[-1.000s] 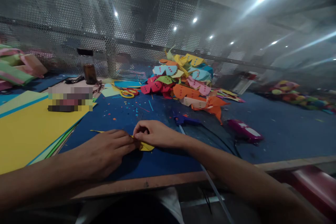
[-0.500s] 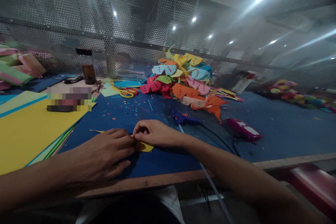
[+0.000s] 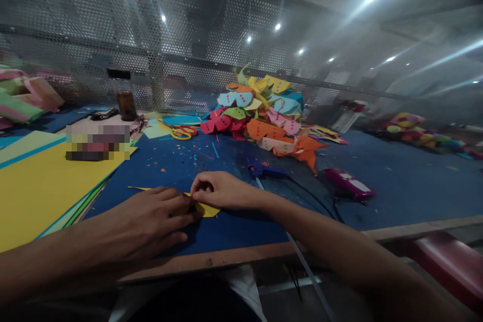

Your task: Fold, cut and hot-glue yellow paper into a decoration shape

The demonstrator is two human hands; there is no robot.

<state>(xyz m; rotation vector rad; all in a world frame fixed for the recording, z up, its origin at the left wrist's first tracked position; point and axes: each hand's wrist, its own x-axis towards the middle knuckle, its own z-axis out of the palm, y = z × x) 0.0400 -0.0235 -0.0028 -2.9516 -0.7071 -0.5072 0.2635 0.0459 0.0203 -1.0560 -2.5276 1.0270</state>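
Observation:
A small piece of yellow paper [image 3: 209,210] lies on the blue tabletop near its front edge, mostly covered by my hands. My left hand [image 3: 153,216] rests flat over it, palm down with the fingers stretched out. Thumb and index finger of my right hand [image 3: 218,190] pinch at the paper beside the left fingertips, forming a small ring. A thin yellow tip [image 3: 138,188] pokes out beyond my left hand. Just behind my right wrist lies a blue glue gun [image 3: 266,170] with a long translucent glue stick [image 3: 307,266] reaching past the table edge.
Coloured folded paper shapes [image 3: 260,110] are heaped at the back. Scissors with yellow and red handles [image 3: 181,133] lie left of them, near scattered paper bits. Large coloured sheets [image 3: 41,186] lie at left, a dark-lidded jar [image 3: 126,98] behind. A purple case [image 3: 349,184] lies right.
The view has shifted very slightly. Both hands stay in nearly the same place on the yellow paper.

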